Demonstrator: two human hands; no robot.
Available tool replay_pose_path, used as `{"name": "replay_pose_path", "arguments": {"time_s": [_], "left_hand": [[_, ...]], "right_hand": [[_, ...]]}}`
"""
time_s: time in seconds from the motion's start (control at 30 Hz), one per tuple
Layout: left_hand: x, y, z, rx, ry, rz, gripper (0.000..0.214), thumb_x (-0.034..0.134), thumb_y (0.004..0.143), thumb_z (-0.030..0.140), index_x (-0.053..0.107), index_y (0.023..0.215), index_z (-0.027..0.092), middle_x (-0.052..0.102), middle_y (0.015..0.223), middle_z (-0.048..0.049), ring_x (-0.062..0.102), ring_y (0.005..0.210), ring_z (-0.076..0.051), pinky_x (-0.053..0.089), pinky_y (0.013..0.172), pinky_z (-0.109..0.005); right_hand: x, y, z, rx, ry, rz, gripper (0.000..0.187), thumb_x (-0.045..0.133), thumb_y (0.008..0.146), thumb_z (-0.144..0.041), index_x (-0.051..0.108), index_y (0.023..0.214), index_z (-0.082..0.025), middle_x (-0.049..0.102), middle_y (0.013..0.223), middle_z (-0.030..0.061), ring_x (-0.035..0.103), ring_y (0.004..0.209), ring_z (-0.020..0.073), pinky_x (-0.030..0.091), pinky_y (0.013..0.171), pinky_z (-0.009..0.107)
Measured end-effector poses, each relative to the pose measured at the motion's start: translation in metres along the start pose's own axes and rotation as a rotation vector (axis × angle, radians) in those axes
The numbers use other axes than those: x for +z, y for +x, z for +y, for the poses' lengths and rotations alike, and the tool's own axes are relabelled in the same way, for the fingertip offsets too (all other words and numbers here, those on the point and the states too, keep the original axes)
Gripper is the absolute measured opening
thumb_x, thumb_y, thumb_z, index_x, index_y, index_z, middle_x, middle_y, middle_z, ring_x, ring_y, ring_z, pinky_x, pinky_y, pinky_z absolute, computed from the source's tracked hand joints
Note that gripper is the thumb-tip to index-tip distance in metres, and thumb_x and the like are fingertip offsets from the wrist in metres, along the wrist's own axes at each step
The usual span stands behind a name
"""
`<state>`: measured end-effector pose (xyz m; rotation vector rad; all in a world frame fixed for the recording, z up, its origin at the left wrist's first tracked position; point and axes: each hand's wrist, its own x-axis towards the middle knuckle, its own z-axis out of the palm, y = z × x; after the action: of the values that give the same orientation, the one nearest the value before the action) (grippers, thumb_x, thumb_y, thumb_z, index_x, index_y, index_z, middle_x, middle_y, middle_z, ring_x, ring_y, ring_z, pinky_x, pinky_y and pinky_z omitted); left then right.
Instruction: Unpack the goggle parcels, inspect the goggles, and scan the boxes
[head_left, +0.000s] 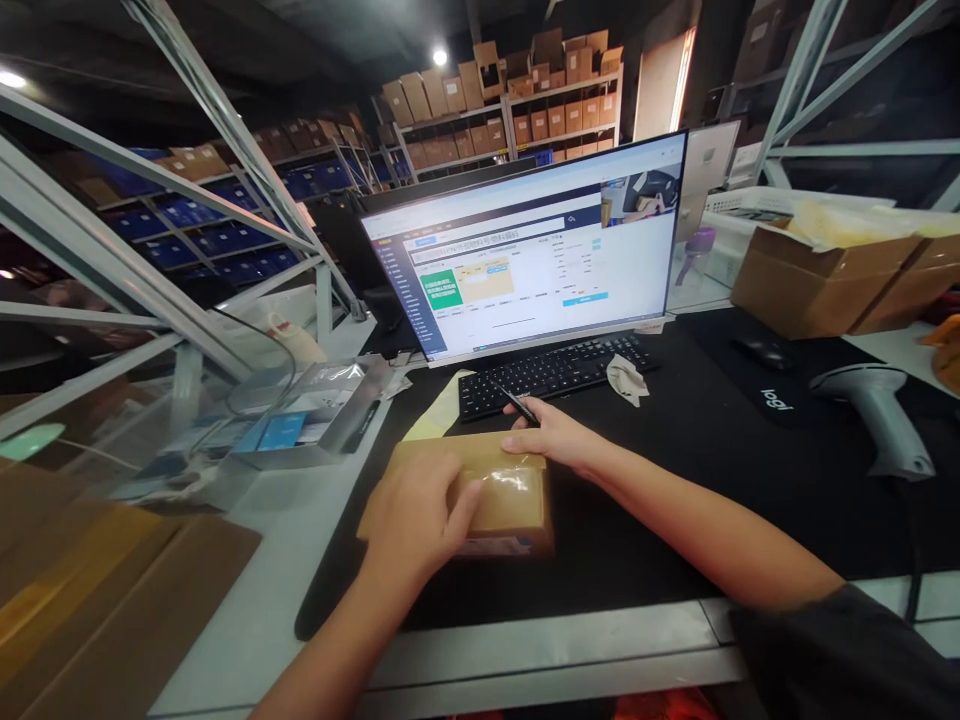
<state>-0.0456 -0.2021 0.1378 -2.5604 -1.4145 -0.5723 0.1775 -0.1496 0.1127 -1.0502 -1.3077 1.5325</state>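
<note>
A small brown cardboard box (510, 505) with shiny clear tape sits on the black desk mat in front of me. My left hand (416, 500) grips its left side, thumb along the front and fingers over the top; their tips are partly blurred. At the far right corner of the box, my right hand (551, 432) rests its thumb on the top edge. A slim dark pointed tool (519, 405) is held in that hand, its tip toward the keyboard; its exact kind is unclear. Part of a label shows low on the box's front.
Behind the box are a black keyboard (555, 372), crumpled paper (627, 380), yellow paper (439, 408) and a lit monitor (525, 250). A barcode scanner (874, 410) and mouse (761, 350) lie right. Open cartons (810, 285) (127, 610) flank the desk; a clear tray (330, 410) stands left.
</note>
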Motion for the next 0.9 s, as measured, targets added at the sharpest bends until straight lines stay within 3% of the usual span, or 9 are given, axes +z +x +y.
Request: {"name": "replay_pose_path", "arguments": {"time_s": [0.2,0.37,0.43,0.53,0.63,0.7,0.8,0.9], "left_hand": [[0.010,-0.021,-0.006,0.131,-0.007,0.298,0.026,0.040,0.097,0.026,0.042,0.072,0.025,0.046,0.065,-0.0029,0.043,0.064,-0.022,0.032,0.061,-0.036],[0.011,-0.029,0.000,0.114,0.000,0.379,0.027,0.043,0.096,0.023,0.044,0.069,0.025,0.049,0.063,-0.0034,0.044,0.063,-0.022,0.033,0.062,-0.036],[0.007,-0.022,0.006,0.035,0.024,0.312,0.033,0.042,0.098,0.027,0.041,0.065,0.025,0.048,0.061,-0.0024,0.045,0.062,-0.021,0.032,0.062,-0.035],[-0.002,-0.003,0.009,-0.096,-0.010,0.090,0.040,0.038,0.102,0.037,0.043,0.065,0.023,0.055,0.066,-0.0033,0.051,0.066,-0.021,0.033,0.063,-0.034],[-0.009,0.013,0.001,-0.132,-0.144,-0.068,0.045,0.032,0.103,0.043,0.052,0.069,0.021,0.066,0.080,-0.0056,0.058,0.077,-0.022,0.036,0.068,-0.033],[-0.011,0.018,-0.009,-0.165,-0.219,-0.116,0.049,0.029,0.103,0.047,0.052,0.068,0.021,0.067,0.079,-0.0047,0.059,0.076,-0.021,0.035,0.067,-0.032],[-0.011,0.022,-0.025,-0.273,-0.235,-0.145,0.055,0.028,0.101,0.053,0.041,0.059,0.021,0.057,0.062,-0.0012,0.051,0.062,-0.018,0.029,0.060,-0.030],[-0.012,0.026,-0.040,-0.327,-0.282,-0.140,0.054,0.029,0.098,0.055,0.034,0.058,0.021,0.043,0.056,0.0013,0.041,0.057,-0.015,0.025,0.057,-0.029]], "right_hand": [[0.001,-0.006,0.000,-0.029,-0.042,-0.020,0.068,0.093,0.053,-0.039,0.056,0.107,-0.022,0.055,0.088,-0.0041,0.053,0.072,0.0121,0.041,0.066,0.027],[0.006,-0.012,-0.003,-0.027,-0.072,-0.053,0.069,0.092,0.055,-0.042,0.056,0.110,-0.023,0.054,0.091,-0.0038,0.051,0.070,0.0111,0.042,0.063,0.026],[0.007,-0.009,0.000,-0.025,-0.082,-0.045,0.069,0.091,0.056,-0.045,0.056,0.111,-0.023,0.055,0.090,-0.0032,0.053,0.072,0.0124,0.044,0.064,0.027],[-0.001,0.001,0.004,-0.065,-0.177,0.020,0.058,0.081,0.069,-0.056,0.059,0.111,-0.023,0.059,0.088,-0.0008,0.056,0.075,0.0153,0.045,0.068,0.028],[-0.027,0.002,-0.008,-0.154,-0.334,0.056,0.040,0.062,0.087,-0.058,0.067,0.097,-0.020,0.066,0.091,0.0037,0.059,0.079,0.0177,0.045,0.071,0.030],[-0.049,-0.008,-0.025,-0.259,-0.560,0.016,0.034,0.057,0.093,-0.051,0.072,0.093,-0.020,0.070,0.090,0.0043,0.061,0.081,0.0195,0.044,0.074,0.032],[-0.069,-0.036,-0.052,-0.392,-0.918,-0.112,0.034,0.052,0.098,-0.042,0.073,0.117,-0.023,0.074,0.092,0.0043,0.066,0.088,0.0225,0.046,0.081,0.034],[-0.063,-0.064,-0.066,-0.476,-1.134,-0.180,0.035,0.052,0.100,-0.037,0.069,0.130,-0.030,0.075,0.103,0.0047,0.068,0.091,0.0223,0.047,0.078,0.033]]}}
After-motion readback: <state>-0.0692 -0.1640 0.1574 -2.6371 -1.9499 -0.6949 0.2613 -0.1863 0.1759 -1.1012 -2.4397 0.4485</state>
